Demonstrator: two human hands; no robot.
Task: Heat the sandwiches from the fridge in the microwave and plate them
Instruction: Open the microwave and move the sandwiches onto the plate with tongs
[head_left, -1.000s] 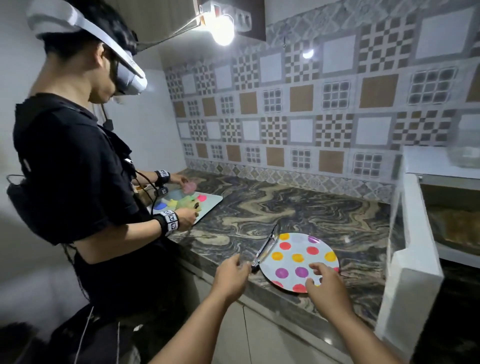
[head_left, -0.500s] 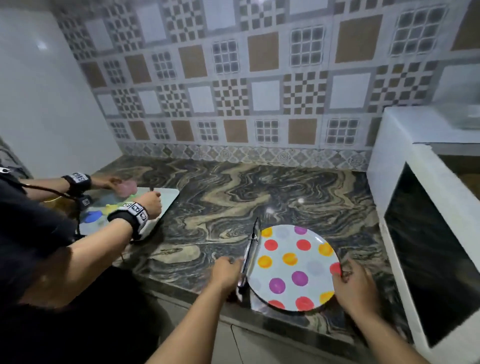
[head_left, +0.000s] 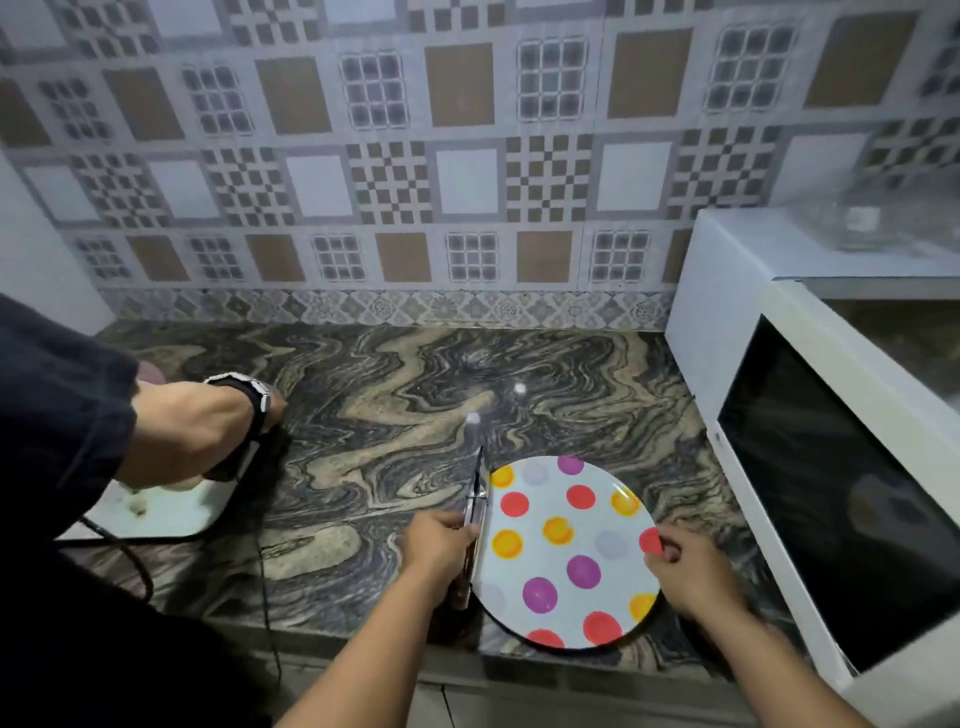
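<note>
Fingers of the left hand (head_left: 441, 543) curl round the metal tongs (head_left: 475, 512) lying along the left edge of the polka-dot plate (head_left: 569, 551), gripping them about midway. The right hand (head_left: 691, 569) pinches the plate's right rim, thumb on top by a red dot. The plate sits flat on the marbled countertop (head_left: 395, 415) near the front edge — nothing on it. Just to the right stands the white microwave (head_left: 737, 332), its dark-glass door (head_left: 841, 493) swung open toward the plate. At far left another person's forearm (head_left: 182, 431), with a black wristband (head_left: 249, 400), reaches over a pale cutting board (head_left: 171, 512) — a black cable trails off the counter edge there
</note>
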